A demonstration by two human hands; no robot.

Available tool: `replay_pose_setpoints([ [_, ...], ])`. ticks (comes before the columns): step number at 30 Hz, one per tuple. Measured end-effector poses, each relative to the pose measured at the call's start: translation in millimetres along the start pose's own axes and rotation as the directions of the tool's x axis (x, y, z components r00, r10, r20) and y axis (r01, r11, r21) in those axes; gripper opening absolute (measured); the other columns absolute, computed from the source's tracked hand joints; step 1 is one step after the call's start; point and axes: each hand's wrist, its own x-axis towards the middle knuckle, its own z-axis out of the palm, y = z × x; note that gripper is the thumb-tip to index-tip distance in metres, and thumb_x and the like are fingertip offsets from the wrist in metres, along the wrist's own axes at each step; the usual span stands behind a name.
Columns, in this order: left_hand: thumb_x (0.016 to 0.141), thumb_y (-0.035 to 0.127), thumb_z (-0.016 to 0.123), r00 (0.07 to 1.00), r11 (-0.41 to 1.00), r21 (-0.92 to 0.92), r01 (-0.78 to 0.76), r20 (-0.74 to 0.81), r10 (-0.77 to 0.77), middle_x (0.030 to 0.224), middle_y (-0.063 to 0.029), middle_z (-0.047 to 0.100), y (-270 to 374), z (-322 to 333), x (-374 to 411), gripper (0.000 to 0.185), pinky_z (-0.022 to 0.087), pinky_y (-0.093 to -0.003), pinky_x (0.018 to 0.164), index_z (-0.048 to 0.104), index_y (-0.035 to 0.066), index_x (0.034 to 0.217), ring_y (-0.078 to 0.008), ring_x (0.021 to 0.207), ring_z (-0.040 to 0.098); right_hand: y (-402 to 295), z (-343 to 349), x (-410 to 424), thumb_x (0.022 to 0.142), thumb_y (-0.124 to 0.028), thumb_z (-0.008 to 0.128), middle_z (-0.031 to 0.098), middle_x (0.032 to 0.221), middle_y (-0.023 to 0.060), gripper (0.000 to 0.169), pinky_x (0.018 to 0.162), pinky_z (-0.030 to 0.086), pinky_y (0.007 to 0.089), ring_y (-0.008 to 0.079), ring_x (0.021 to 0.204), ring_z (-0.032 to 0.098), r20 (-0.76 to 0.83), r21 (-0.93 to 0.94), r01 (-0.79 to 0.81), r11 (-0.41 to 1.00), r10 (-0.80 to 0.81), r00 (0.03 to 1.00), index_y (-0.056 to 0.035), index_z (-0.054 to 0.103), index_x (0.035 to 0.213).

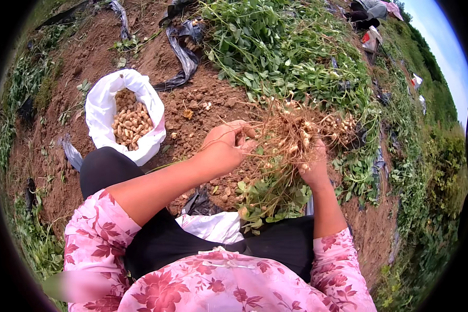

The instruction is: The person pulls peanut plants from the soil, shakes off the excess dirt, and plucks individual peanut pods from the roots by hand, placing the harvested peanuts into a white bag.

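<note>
A peanut plant point(290, 130) is held roots up, with pale pods hanging among its tangled brown roots. My right hand point(316, 165) grips it from the right side, partly hidden behind the roots. The plant's leafy stems point(275, 199) hang down over my lap. My left hand point(230, 144) is at the left fringe of the roots, its fingers curled; whether a pod or root is pinched between them cannot be made out. To the left, a white sack point(97, 111) with a rolled-down rim stands upright, holding many loose peanut pods point(132, 126).
Uprooted peanut plants point(265, 50) lie heaped ahead, with a pod cluster point(339, 126) at their near edge. Torn plastic film point(183, 58) lies on the reddish soil point(202, 97). A white sack point(214, 226) is between my legs. Another person point(368, 11) is at the far right.
</note>
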Motion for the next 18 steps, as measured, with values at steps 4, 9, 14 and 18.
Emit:
replay_pose_setpoints([
  [4,0.087,0.006,0.052,0.984,0.96,-0.217,0.176,0.018,-0.176,0.087,-0.0052,0.057,-30,-12,1,0.024,0.048,-0.0252,0.068,0.052,-0.001,0.11,-0.0125,0.079,0.056,3,-29,-17,0.075,-0.01,0.061,0.06,0.107,0.0168,0.041,0.09,0.041,0.0387,0.0322,0.098,0.055,-0.236,-0.166,-0.202,0.965,0.16,0.959,0.0018,0.054,0.114],
  [9,0.091,-0.003,0.039,0.944,0.817,-0.481,0.318,0.081,-0.32,0.095,-0.0104,0.055,-50,-42,-2,0.023,0.054,-0.0271,0.068,0.048,-0.007,0.111,-0.0161,0.079,0.059,-8,-133,-71,0.073,0.002,0.056,0.06,0.1,0.0184,0.038,0.082,0.045,0.0374,0.0344,0.091,0.057,-0.486,-0.56,-0.27,0.783,-0.047,0.873,0.0022,0.055,0.111],
  [14,0.093,0.004,0.044,0.956,0.98,-0.102,0.17,-0.225,-0.189,0.071,-0.0062,0.058,-49,-85,-16,0.017,0.047,-0.0247,0.049,0.057,-0.005,0.1,-0.0097,0.057,0.056,-20,-226,-170,0.07,0.012,0.054,0.061,0.103,0.0178,0.044,0.084,0.045,0.0372,0.0357,0.095,0.058,-0.641,-0.51,-0.625,0.592,0.223,0.734,0.0016,0.054,0.113],
  [18,0.089,0.015,0.054,0.887,0.882,0.454,0.126,-0.449,0.105,0.063,-0.0139,0.061,-34,-124,-22,0.019,0.046,-0.034,0.053,0.065,0.0,0.086,-0.0244,0.056,0.06,-17,-271,-288,0.071,0.011,0.053,0.06,0.109,0.0193,0.044,0.088,0.043,0.0384,0.0363,0.102,0.056,-0.698,-0.614,-0.751,0.241,0.279,0.66,0.0009,0.054,0.113],
])
